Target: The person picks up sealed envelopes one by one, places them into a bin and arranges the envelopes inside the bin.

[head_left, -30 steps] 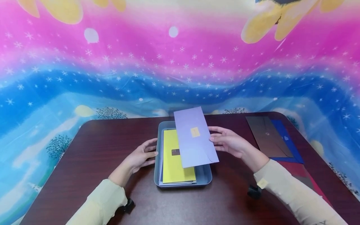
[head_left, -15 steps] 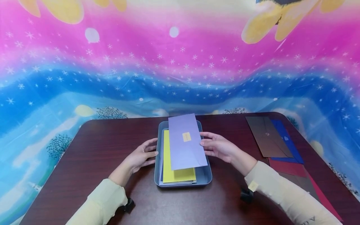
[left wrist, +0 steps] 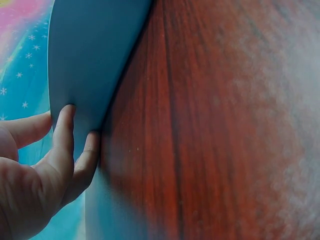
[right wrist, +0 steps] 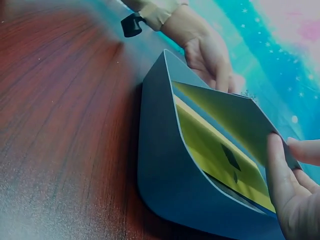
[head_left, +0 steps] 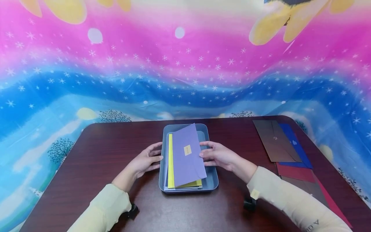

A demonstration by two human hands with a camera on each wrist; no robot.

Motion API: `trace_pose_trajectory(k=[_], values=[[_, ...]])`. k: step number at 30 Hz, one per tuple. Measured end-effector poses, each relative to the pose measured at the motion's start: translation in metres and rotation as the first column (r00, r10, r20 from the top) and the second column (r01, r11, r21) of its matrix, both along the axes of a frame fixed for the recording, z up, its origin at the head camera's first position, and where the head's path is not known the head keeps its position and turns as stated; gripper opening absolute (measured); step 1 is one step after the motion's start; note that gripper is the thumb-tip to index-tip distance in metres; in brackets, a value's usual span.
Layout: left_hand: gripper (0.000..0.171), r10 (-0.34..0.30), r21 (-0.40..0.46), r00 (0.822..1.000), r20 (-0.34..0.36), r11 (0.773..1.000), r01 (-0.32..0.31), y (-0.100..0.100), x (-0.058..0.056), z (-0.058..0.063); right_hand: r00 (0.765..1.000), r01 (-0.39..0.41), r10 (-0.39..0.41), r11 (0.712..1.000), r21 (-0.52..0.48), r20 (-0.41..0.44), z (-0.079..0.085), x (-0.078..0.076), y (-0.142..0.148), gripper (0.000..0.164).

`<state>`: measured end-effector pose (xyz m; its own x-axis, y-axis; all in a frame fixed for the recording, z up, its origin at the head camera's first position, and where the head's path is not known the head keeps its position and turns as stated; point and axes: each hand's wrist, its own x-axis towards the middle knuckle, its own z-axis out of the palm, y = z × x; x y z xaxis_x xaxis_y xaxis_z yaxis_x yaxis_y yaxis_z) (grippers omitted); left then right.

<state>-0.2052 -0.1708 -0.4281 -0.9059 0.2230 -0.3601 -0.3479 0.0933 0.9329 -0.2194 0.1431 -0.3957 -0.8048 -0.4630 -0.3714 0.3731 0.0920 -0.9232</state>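
Observation:
In the head view a grey-blue tray (head_left: 213,185) stands mid-table. My right hand (head_left: 221,156) pinches the right edge of a purple envelope (head_left: 186,169) with a small cream label, thumb on top and fingers beneath. The envelope is tilted, its right side raised over a yellow envelope (head_left: 170,164) lying in the tray. In the right wrist view the yellow envelope (right wrist: 215,150) shows its dark label below the raised one. Fingertips of my left hand (head_left: 145,162) touch the tray's left side; the left wrist view has them against the outer wall (left wrist: 90,50).
At the table's right side lie a brown envelope (head_left: 275,143) over a blue envelope (head_left: 298,148), and red envelopes (head_left: 295,172) with another brown envelope (head_left: 305,187) nearer. A printed cloth (head_left: 185,80) hangs behind the dark wooden table (head_left: 116,154).
My right hand has moved left and nearer with the purple envelope, lowering it into the tray over the yellow one. The left hand has stayed at the tray's side.

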Motion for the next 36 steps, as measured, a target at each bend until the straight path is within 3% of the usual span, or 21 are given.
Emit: trace_pose_trajectory(k=[11,25,36], values=[[0.062,0.011,-0.008,1.0,0.011,1.0,-0.011,0.002,0.0,0.002,0.999,-0.036,0.037,0.998,0.058,-0.011,0.001,0.0,0.004,0.066],[0.062,0.007,-0.011,1.0,-0.002,1.0,-0.007,0.001,0.001,0.001,0.988,-0.156,0.156,0.985,0.071,0.002,0.015,0.01,0.025,0.071],[0.063,0.005,-0.014,1.0,0.004,1.0,-0.005,0.002,0.002,0.003,0.979,-0.186,0.19,0.981,0.062,-0.073,0.026,0.004,0.039,0.065]])
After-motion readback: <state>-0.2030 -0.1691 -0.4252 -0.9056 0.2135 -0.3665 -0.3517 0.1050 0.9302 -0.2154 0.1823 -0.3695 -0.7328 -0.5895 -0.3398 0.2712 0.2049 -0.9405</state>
